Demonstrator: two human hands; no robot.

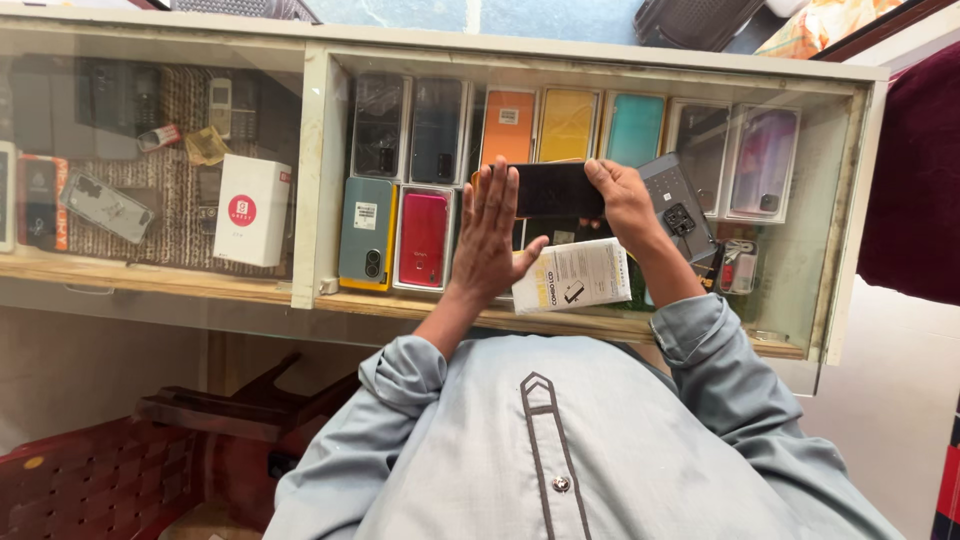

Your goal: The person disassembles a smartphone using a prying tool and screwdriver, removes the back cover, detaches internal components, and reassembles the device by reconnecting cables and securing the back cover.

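My right hand [622, 198] grips the right end of a black phone [555, 190] and holds it flat above a glass counter top [800, 270]. My left hand [490, 235] is spread open, its fingertips at the phone's left end. Just below the phone, between my wrists, a white box with a yellow stripe [572, 275] lies on the glass. Right of my right hand lies a dark grey phone back panel [680, 205].
Under the glass stand rows of phone cases in grey, orange [508, 125], yellow, teal and red [424, 238]. The left compartment holds a white box with a red circle [250, 210] and old handsets. A dark red chair [100, 480] stands at the lower left.
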